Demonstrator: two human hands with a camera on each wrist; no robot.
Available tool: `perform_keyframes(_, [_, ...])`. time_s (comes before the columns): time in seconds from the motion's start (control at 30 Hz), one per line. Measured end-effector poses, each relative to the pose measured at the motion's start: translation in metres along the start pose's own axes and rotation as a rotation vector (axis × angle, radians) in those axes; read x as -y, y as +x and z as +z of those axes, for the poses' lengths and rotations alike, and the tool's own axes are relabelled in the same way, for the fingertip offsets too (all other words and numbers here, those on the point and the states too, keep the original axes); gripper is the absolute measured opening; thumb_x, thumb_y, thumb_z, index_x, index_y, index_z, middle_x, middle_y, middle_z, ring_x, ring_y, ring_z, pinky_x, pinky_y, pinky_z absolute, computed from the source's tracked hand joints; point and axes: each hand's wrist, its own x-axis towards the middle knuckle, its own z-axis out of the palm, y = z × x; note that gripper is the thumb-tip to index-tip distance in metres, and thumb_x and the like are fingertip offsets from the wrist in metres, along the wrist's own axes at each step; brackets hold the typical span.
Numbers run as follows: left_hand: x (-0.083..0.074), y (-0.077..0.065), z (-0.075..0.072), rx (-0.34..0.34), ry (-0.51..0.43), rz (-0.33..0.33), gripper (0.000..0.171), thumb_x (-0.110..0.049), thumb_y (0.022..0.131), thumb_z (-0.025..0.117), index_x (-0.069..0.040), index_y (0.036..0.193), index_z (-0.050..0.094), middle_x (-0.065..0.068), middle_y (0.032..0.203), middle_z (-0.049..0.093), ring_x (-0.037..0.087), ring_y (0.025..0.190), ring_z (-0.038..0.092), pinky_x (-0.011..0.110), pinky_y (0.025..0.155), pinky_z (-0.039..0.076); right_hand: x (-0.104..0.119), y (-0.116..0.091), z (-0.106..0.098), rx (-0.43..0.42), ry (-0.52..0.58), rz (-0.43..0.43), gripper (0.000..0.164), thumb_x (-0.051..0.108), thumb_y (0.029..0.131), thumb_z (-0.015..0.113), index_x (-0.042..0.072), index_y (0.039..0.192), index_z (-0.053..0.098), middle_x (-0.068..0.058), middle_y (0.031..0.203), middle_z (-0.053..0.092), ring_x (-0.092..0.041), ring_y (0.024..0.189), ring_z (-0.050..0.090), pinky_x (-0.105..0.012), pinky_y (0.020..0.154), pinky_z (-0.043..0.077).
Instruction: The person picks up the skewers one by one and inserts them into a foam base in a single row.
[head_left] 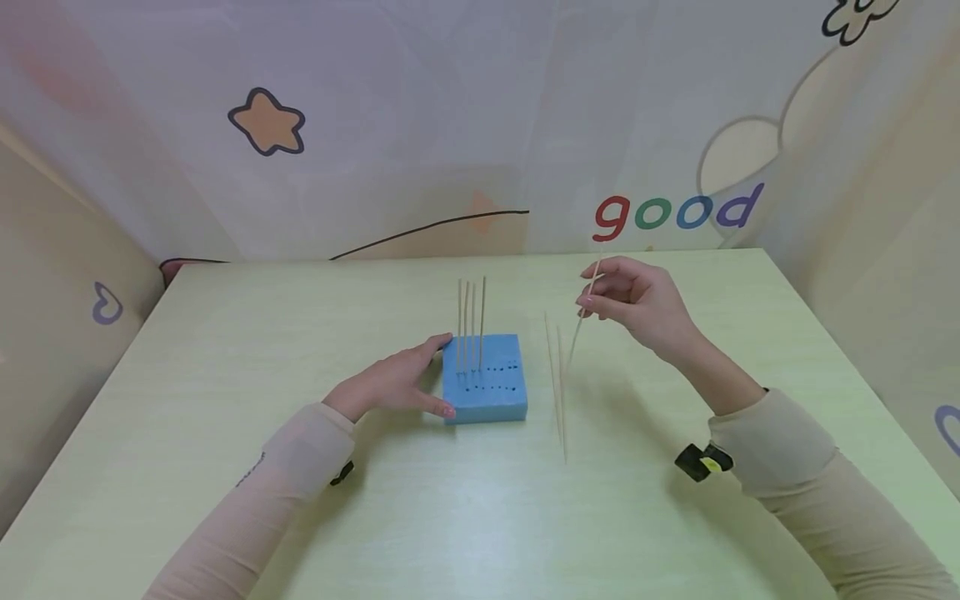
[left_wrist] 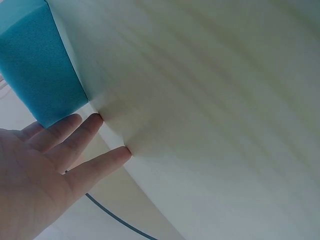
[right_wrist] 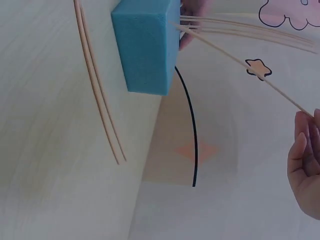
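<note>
The blue block point(head_left: 487, 380) hides the lower tips of the standing sticks point(head_left: 482, 323).

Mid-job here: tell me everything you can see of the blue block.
The blue block is rectangular and looks like foam. It lies flat on the table, left of two loose sticks. Its top has rows of small dark holes, and four thin sticks stand in it towards the left. The left hand touches its left side, at the near and far corners.
</note>
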Motion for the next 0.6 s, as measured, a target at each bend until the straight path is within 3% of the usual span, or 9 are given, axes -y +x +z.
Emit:
perform_keyframes(0.13, [0.000,0.000,0.000,0.000,0.001,0.006,0.113,-0.051,0.066,0.075,-0.007,0.146,0.009,0.014,0.147,0.025,0.028,0.132,0.027,0.041,0.106,0.025,0.008,0.000,0.003,0.001,-0.047,-0.073,0.024,-0.001,0.083,0.064,-0.005,0.105,0.058,-0.004,0.082,0.067,-0.011,0.073,0.065,-0.020,0.070,0.051])
perform_keyframes(0.33, [0.000,0.000,0.000,0.003,-0.005,0.002,0.112,-0.049,0.066,0.076,-0.007,0.146,0.009,0.013,0.147,0.025,0.027,0.132,0.027,0.041,0.106,0.026,0.018,-0.001,0.015,0.024,-0.224,-0.290,0.024,-0.005,0.077,0.068,-0.001,0.100,0.063,-0.006,0.078,0.066,-0.007,0.070,0.061,-0.016,0.066,0.049])
perform_keyframes(0.6, [0.001,0.000,0.000,0.001,-0.003,-0.015,0.112,-0.050,0.066,0.076,-0.009,0.146,0.009,0.011,0.147,0.025,0.025,0.132,0.027,0.040,0.105,0.026,0.023,0.007,0.030,0.032,-0.210,-0.451,0.025,-0.011,0.072,0.069,-0.002,0.094,0.063,-0.003,0.076,0.065,-0.009,0.067,0.060,-0.016,0.066,0.050])
